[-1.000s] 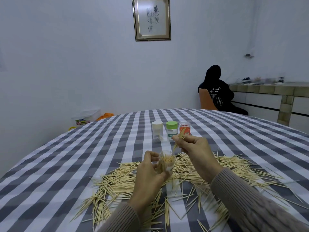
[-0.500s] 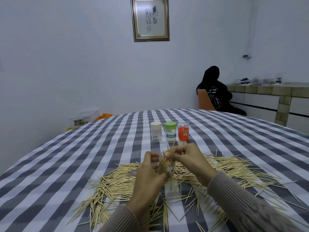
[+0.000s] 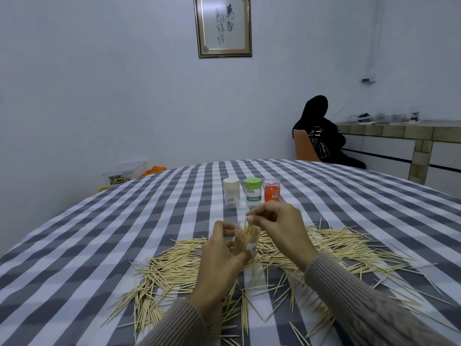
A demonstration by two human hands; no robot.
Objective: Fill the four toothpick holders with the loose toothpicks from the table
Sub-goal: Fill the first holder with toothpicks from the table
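Toothpicks point(image 3: 331, 248) lie loose in a wide scatter over the checked counter point(image 3: 99, 233), spreading from near left to far right. Above the middle of the pile, the left hand point(image 3: 219, 255) has its fingers curled round a clear holder point(image 3: 245, 239) packed with upright sticks. Just to its right, the right hand point(image 3: 279, 226) pinches what seems to be a few sticks at the holder's mouth, though blur hides the count. Behind stand a white-capped holder point(image 3: 231, 193), a green-capped holder point(image 3: 253, 191) and an orange holder point(image 3: 272, 190).
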